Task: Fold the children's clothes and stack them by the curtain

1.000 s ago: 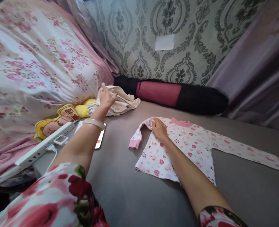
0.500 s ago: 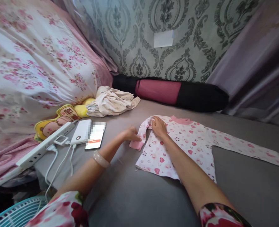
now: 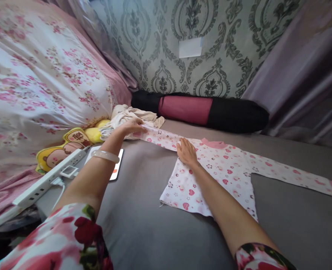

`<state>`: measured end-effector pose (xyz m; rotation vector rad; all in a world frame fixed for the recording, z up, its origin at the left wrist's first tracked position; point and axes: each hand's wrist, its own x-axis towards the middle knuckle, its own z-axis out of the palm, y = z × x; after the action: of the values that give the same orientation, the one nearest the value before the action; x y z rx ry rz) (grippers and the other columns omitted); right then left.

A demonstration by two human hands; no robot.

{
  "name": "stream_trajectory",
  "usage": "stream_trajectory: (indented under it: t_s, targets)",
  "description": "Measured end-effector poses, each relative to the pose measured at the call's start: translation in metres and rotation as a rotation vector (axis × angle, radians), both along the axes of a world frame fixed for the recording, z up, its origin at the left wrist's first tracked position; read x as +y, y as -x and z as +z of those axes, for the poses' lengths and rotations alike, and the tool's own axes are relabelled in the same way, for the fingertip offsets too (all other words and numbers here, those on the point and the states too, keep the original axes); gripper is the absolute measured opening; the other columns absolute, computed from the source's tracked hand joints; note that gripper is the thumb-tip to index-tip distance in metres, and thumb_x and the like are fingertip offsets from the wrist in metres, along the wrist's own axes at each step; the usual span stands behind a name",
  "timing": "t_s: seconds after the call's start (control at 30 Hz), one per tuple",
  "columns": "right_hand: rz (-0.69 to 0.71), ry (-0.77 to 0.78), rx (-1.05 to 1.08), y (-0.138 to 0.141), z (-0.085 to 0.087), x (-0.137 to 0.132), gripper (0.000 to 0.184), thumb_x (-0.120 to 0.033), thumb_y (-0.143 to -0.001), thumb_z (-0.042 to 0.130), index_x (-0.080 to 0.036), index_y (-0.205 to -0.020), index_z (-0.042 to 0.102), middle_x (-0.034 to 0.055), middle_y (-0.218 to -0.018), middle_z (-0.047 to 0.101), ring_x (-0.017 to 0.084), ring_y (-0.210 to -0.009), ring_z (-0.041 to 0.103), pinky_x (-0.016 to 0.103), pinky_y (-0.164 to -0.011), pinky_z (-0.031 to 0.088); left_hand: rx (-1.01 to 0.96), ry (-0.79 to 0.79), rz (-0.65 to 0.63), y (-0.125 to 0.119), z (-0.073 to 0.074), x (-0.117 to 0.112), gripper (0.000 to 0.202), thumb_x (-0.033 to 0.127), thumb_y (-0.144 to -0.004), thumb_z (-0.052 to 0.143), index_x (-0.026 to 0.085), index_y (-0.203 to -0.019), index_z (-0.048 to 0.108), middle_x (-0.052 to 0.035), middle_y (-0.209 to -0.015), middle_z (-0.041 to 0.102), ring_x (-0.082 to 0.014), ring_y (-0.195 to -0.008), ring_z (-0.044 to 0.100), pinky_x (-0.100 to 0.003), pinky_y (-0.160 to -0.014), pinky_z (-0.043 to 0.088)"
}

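A child's white long-sleeved shirt [image 3: 219,168] with pink hearts, a pink collar and pink cuffs lies spread on a grey sheet. Its left-hand sleeve is drawn out straight to the left, and my left hand [image 3: 134,126] grips it at the cuff end, fingers closed. My right hand [image 3: 187,150] presses on the shirt near that sleeve's shoulder, palm down with the fingers stretched. The other sleeve reaches out flat to the right, its pink cuff at the picture's edge.
Behind my left hand lie a crumpled beige cloth [image 3: 126,115] and a yellow plush cushion [image 3: 60,150]. A white power strip [image 3: 49,178] and a phone [image 3: 117,165] sit by my left forearm. A black and red long bag [image 3: 188,108] runs along the wall.
My left hand has moved up and left with the cuff, so the sleeve that was bent down is now straight. My right hand stays on the shoulder.
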<state>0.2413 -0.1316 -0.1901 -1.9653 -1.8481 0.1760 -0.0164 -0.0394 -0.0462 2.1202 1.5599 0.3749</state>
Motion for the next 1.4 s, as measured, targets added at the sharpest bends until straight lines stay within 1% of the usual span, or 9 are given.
stream_trajectory:
  t_s: [0.2,0.37,0.47,0.57,0.7,0.87,1.07,1.23,1.4]
  targets:
    - [0.009,0.109,0.041,0.001,0.010,-0.003,0.063,-0.052,-0.099,0.019,-0.019,-0.151,0.029,0.0083,-0.158,0.024,0.024,-0.145,0.019,0.041,-0.117,0.014,0.134,-0.033,0.076,0.009,-0.017,0.026,0.025,0.038,-0.060,0.068,0.019,-0.065,0.052,0.0030,-0.060,0.047,-0.0148,-0.063,0.048,-0.025,-0.057,0.034]
    - [-0.040,0.129,0.130,-0.002,0.013,-0.001,0.058,-0.039,-0.101,0.009,-0.017,-0.151,0.030,0.0044,-0.157,0.028,0.018,-0.145,0.021,0.036,-0.117,0.015,0.278,-0.262,0.163,0.000,-0.045,0.036,0.019,0.029,-0.069,0.063,0.017,-0.084,0.060,-0.0057,-0.085,0.064,-0.0225,-0.085,0.059,-0.028,-0.071,0.042]
    - [-0.036,0.094,0.050,-0.001,0.008,0.000,0.055,-0.032,-0.100,0.018,-0.013,-0.149,0.032,0.0067,-0.156,0.030,0.019,-0.143,0.023,0.034,-0.117,0.015,0.347,-0.341,0.189,-0.012,-0.056,0.032,0.027,0.024,-0.077,0.056,0.016,-0.103,0.059,-0.0123,-0.105,0.065,-0.0269,-0.099,0.060,-0.032,-0.079,0.044]
    - [-0.013,0.065,-0.028,0.003,0.004,-0.002,0.055,-0.037,-0.099,0.025,-0.013,-0.149,0.034,0.0100,-0.156,0.030,0.023,-0.143,0.023,0.037,-0.116,0.015,0.428,-0.365,0.208,-0.024,-0.060,0.024,0.034,0.018,-0.082,0.047,0.012,-0.115,0.054,-0.0182,-0.112,0.063,-0.0309,-0.105,0.059,-0.036,-0.081,0.045]
    - [-0.006,0.024,-0.101,0.008,0.001,-0.005,0.060,-0.050,-0.098,0.031,-0.014,-0.146,0.039,0.0144,-0.155,0.030,0.028,-0.143,0.021,0.041,-0.114,0.013,0.513,-0.426,0.242,-0.036,-0.064,0.015,0.039,0.010,-0.084,0.037,0.007,-0.120,0.052,-0.0230,-0.117,0.059,-0.0334,-0.107,0.057,-0.041,-0.085,0.044]
    - [-0.023,0.005,-0.111,0.011,0.000,-0.007,0.058,-0.048,-0.098,0.032,-0.015,-0.144,0.042,0.0150,-0.155,0.030,0.028,-0.142,0.022,0.041,-0.114,0.012,0.525,-0.606,0.262,-0.058,-0.070,0.002,0.038,0.008,-0.083,0.037,0.008,-0.117,0.055,-0.0225,-0.123,0.054,-0.0360,-0.117,0.048,-0.046,-0.093,0.037]
    - [0.042,0.079,0.035,0.005,0.008,0.000,0.063,-0.050,-0.097,0.033,-0.012,-0.147,0.035,0.0153,-0.156,0.026,0.029,-0.145,0.018,0.045,-0.116,0.012,0.322,-0.562,-0.004,-0.122,-0.084,-0.036,0.036,0.015,-0.086,0.042,0.014,-0.121,0.053,-0.0176,-0.123,0.056,-0.0324,-0.117,0.049,-0.044,-0.097,0.034]
    - [0.133,0.073,0.207,-0.040,0.019,-0.011,0.054,-0.031,-0.096,0.029,-0.014,-0.147,0.034,0.0102,-0.152,0.037,0.015,-0.139,0.032,0.033,-0.115,0.023,0.173,-0.485,-0.200,-0.168,-0.101,-0.064,0.039,0.014,-0.087,0.040,0.016,-0.125,0.050,-0.0148,-0.117,0.061,-0.0286,-0.112,0.055,-0.043,-0.094,0.038]
    - [-0.103,0.014,-0.039,-0.106,0.018,-0.060,0.054,-0.025,-0.094,0.034,-0.004,-0.144,0.036,0.0171,-0.153,0.032,0.023,-0.144,0.022,0.037,-0.118,0.016,0.147,-0.412,-0.467,-0.191,-0.115,-0.068,0.037,0.017,-0.094,0.032,0.014,-0.125,0.052,-0.0149,-0.126,0.060,-0.0234,-0.119,0.053,-0.037,-0.101,0.038]
